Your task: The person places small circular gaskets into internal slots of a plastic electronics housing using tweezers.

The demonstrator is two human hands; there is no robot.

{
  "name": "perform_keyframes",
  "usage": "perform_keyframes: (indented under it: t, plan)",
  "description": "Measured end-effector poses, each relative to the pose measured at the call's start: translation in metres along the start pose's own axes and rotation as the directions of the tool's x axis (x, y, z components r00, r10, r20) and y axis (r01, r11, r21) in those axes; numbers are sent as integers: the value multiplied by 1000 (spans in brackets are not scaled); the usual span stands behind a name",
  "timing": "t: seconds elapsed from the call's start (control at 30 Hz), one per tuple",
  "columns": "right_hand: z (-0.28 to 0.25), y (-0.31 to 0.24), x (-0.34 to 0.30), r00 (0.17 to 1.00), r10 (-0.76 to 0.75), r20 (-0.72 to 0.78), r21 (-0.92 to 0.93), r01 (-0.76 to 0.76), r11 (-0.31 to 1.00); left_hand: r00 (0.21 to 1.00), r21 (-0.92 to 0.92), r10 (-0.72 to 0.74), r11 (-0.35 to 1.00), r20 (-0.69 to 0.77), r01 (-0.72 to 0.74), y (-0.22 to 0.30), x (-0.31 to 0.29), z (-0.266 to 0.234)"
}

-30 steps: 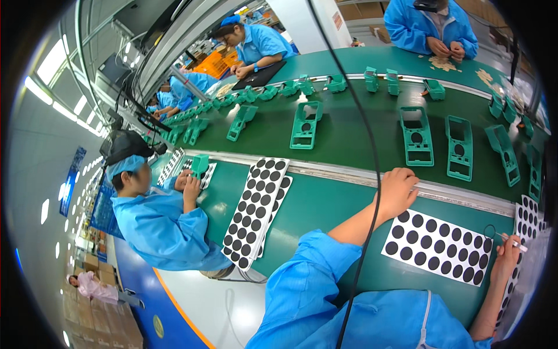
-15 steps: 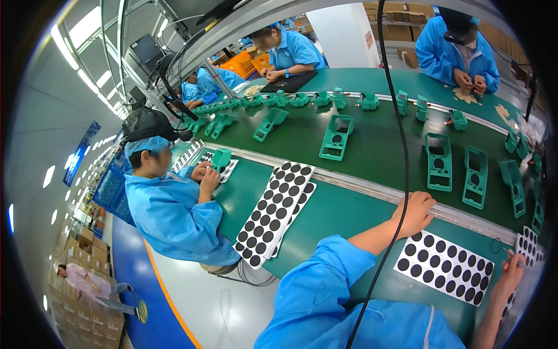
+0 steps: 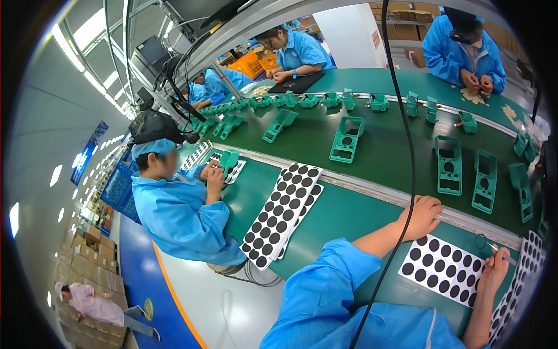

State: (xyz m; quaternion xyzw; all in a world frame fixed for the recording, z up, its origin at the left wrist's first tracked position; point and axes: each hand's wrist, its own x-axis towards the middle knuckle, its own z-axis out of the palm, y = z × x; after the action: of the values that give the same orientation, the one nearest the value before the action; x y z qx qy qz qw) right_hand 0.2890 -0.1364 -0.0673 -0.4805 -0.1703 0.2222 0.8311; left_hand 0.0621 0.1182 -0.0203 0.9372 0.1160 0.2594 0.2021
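- Lying left to right: 1 white sheet of black discs [image 3: 444, 270], flat on the table [image 3: 349, 218], long axis roughly along the metal rail [image 3: 381, 190], its right end lower in view.
- Right hand [image 3: 495, 269]: pinching 1 slim pale tool [image 3: 510, 259], at the sheet's right end; contact with the sheet unclear. Thin dark loop [image 3: 481, 241] just beyond.
- Left hand [image 3: 423, 216]: palm down at the rail, beside the sheet's far left corner; fingers loosely bent, nothing seen in it, underside hidden.
- Nearer hand: right for the right end, left for the left corner.
- Beyond the rail: dark green belt [image 3: 395, 160] with green housings [image 3: 349, 132].
- To the left: overlapping disc sheets [image 3: 283, 212], then 1 seated co-worker [image 3: 180, 209] in blue.
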Motion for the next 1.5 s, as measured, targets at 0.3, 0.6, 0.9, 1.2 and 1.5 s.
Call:
perform_keyframes:
  t: [0.3,0.6,0.9,1.2,1.5]
  plan:
    - [0,-1,3,1000,22,20,29,-23,999,1000,-6,20,1000,-9,-21,-4,0,3]
    - [6,-4,6,999,46,-7,62,-46,997,1000,1,27,1000,2,-27,-6,-1,4]
    - [-15,-6,18,956,161,245,369,-246,896,999,-19,32,999,-10,-32,-9,-3,1]
    - [-9,-2,17,958,217,185,490,-282,825,993,-113,-14,994,-119,1,-17,-4,-1]
    - [-24,2,19,943,166,287,492,-294,819,713,-45,-386,894,-585,446,-134,-11,-100]
